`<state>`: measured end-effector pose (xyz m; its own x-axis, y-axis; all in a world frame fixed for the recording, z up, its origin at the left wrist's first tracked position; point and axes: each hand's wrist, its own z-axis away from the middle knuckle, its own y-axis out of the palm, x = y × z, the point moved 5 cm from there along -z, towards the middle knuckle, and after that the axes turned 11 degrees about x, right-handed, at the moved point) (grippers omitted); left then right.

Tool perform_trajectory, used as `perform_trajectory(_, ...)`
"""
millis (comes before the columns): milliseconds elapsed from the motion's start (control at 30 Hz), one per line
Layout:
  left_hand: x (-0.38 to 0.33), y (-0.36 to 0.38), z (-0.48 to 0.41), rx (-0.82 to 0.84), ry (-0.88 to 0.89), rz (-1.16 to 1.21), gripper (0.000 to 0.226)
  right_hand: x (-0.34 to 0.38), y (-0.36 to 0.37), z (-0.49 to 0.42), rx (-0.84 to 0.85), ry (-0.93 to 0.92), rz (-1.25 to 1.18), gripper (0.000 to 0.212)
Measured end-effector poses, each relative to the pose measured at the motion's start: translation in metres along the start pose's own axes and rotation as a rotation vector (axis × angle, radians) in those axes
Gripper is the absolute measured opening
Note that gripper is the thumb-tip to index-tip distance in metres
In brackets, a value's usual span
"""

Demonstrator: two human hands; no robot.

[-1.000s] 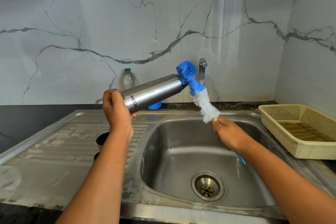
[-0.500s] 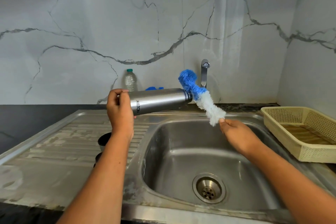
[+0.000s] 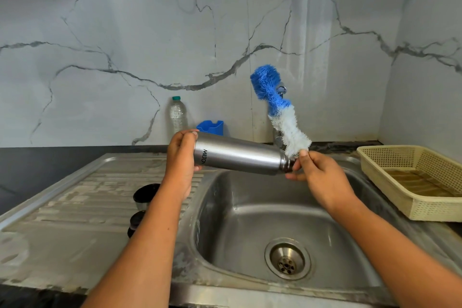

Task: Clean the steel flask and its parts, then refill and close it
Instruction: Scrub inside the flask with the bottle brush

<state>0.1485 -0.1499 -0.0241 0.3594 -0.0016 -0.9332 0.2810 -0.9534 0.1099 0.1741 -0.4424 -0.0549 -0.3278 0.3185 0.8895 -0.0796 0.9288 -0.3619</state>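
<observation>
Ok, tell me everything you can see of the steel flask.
The steel flask is a brushed-metal cylinder with black lettering near its base and a threaded neck, lid off. It is held almost level above the sink, mouth tipped slightly down. The left hand grips its base; the right hand, holding a bottle brush, is at its mouth.

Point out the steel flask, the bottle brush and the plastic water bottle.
steel flask [image 3: 237,155], head view, middle of its body.
bottle brush [image 3: 291,132], head view, white bristles.
plastic water bottle [image 3: 178,117], head view, clear body.
</observation>
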Motion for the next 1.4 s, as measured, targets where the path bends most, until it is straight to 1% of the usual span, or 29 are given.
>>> perform_trajectory(67,0.003,0.003,0.0,0.038,-0.041,0.052,0.04,-0.001,0.001,-0.002,-0.003,0.006,0.025,0.042)
perform_trajectory(133,0.007,0.004,-0.001,0.069,-0.079,0.145,0.036,-0.003,0.002,-0.002,-0.001,0.017,0.053,0.041)
perform_trajectory(200,0.01,0.006,-0.002,0.093,-0.109,0.218,0.025,-0.003,0.002,-0.002,0.005,0.022,0.101,0.042)
perform_trajectory(233,0.011,0.007,-0.002,0.102,-0.124,0.231,0.024,-0.001,0.002,-0.002,0.002,0.021,0.131,0.042)
perform_trajectory(267,0.012,0.008,-0.001,0.112,-0.139,0.23,0.028,0.001,0.002,-0.001,-0.003,0.015,0.159,0.042)
perform_trajectory(300,0.014,0.009,-0.001,0.124,-0.151,0.199,0.037,0.003,0.002,0.0,-0.01,0.006,0.176,0.041)
perform_trajectory(367,0.016,0.01,-0.001,0.16,-0.168,0.042,0.053,0.002,0.002,-0.001,-0.021,-0.001,0.18,0.041)
perform_trajectory(433,0.017,0.009,0.0,0.159,-0.163,-0.108,0.053,-0.001,0.002,-0.002,-0.013,0.006,0.139,0.042)
perform_trajectory(533,0.011,0.003,0.0,0.016,-0.106,-0.122,0.035,0.0,0.006,-0.002,0.011,0.008,0.038,0.041)
perform_trajectory(600,0.008,-0.004,-0.001,-0.087,-0.075,-0.092,0.026,0.005,0.01,0.002,0.016,-0.014,0.046,0.04)
perform_trajectory(767,0.007,-0.022,-0.003,-0.25,-0.015,0.058,0.019,0.008,0.016,0.007,0.011,-0.036,0.225,0.04)
perform_trajectory(900,0.007,-0.03,-0.002,-0.37,-0.002,0.135,0.023,0.005,0.026,0.006,0.113,-0.046,0.267,0.042)
perform_trajectory(1000,0.007,-0.033,-0.001,-0.422,0.011,0.13,0.024,-0.003,0.034,0.006,0.227,0.009,0.348,0.044)
perform_trajectory(1133,0.01,-0.038,0.001,-0.48,-0.005,0.163,0.021,-0.018,0.029,0.004,0.296,0.091,0.374,0.048)
perform_trajectory(1200,0.012,-0.035,0.002,-0.467,-0.008,0.15,0.013,-0.02,0.028,0.003,0.297,0.105,0.372,0.048)
perform_trajectory(1300,0.01,-0.028,0.001,-0.441,0.01,0.122,0.014,-0.011,0.03,0.0,0.263,0.085,0.343,0.047)
perform_trajectory(1400,0.006,-0.034,0.001,-0.497,0.036,0.137,0.014,-0.014,0.03,0.001,0.277,0.091,0.339,0.046)
